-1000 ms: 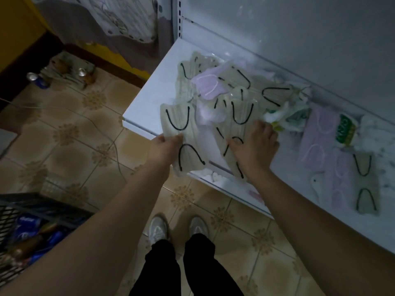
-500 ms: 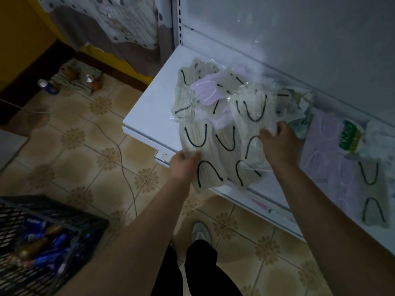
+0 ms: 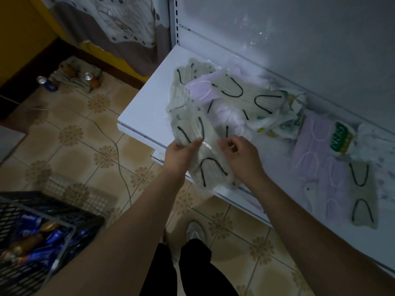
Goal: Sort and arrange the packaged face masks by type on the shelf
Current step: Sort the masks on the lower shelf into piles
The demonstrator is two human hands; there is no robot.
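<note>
Gathering grey masks at shelf edge.
Left hand is pinching clear-wrapped pale-grey black-loop masks over white metal shelf; right hand, fingers curled, is touching them. Suggest squaring edges before stacking apart from lilac masks.

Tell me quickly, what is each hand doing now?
Left hand: grips the clear-wrapped pale green face masks with black ear loops.
Right hand: fingers curled at the same packets; an actual hold cannot be told.

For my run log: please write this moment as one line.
left hand: holds beige masks | right hand: pinches same pack | pile: unsorted | shelf
</note>
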